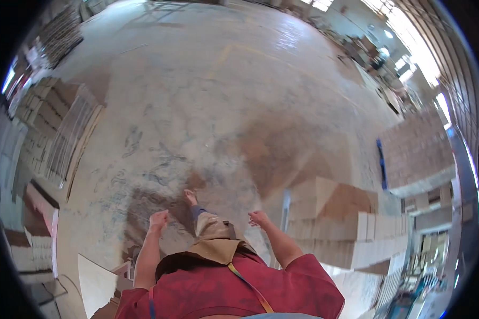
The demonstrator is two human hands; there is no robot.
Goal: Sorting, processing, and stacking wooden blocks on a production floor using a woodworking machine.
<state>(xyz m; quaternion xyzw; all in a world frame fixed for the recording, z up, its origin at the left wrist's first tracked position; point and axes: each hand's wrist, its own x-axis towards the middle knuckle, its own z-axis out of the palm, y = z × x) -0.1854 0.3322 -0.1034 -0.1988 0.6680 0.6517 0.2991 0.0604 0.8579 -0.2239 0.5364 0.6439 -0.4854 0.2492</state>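
Observation:
My left hand (158, 219) hangs in front of me over the floor, its fingers curled into a loose fist with nothing visible in it. On the other side my right hand (258, 218) is also curled closed, apart from everything and seemingly holding nothing. The nearest thing to it is a stack of pale boards or panels (330, 247) on the right. Between my hands a brown apron (218, 249) hangs over my red shirt, and one foot (190, 196) is stepped forward on the concrete floor (197, 117).
At left stand layered stacks of boards (72, 133) and a pinkish-topped stack (43, 204). A pale panel (97, 282) lies near my left side. On the right, a large brown stack (418, 149) has a blue edge piece (381, 164). Clutter (375, 58) lines the far right wall.

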